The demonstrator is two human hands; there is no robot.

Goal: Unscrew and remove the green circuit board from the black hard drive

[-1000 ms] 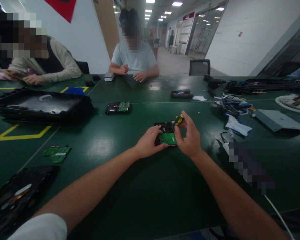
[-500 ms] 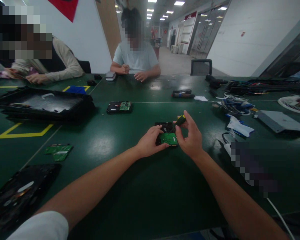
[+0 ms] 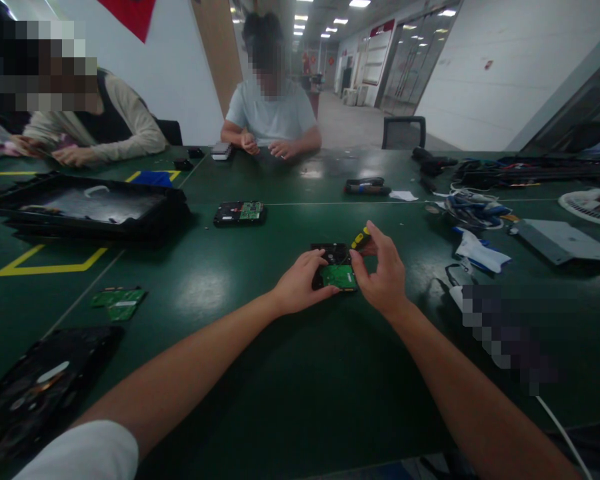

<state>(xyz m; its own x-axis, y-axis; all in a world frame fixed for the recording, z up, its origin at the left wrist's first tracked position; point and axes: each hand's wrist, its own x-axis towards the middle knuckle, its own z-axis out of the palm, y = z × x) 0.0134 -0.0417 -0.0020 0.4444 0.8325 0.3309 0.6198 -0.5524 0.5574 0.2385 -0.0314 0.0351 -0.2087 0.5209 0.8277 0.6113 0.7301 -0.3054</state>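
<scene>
A hard drive (image 3: 338, 277) with a green circuit board lies on the table in front of me. My left hand (image 3: 299, 285) grips its left side, fingers over the far edge and thumb along the near edge. In my right hand (image 3: 384, 277) is a screwdriver (image 3: 361, 238) with a dark and yellow handle, pinched between thumb and fingers over the right part of the drive. Its tip is too small to make out, so contact with a screw cannot be confirmed.
Another hard drive (image 3: 240, 213) lies farther back. Loose green circuit boards (image 3: 123, 303) and a black casing (image 3: 45, 390) are at left, beyond them a large black tray (image 3: 100, 200). Cables (image 3: 473, 210) and a metal box (image 3: 563, 240) sit right. Two people sit across the table.
The screwdriver handle has turned in my right fingers, so more of its yellow markings show. My left hand and the hard drive stay in place.
</scene>
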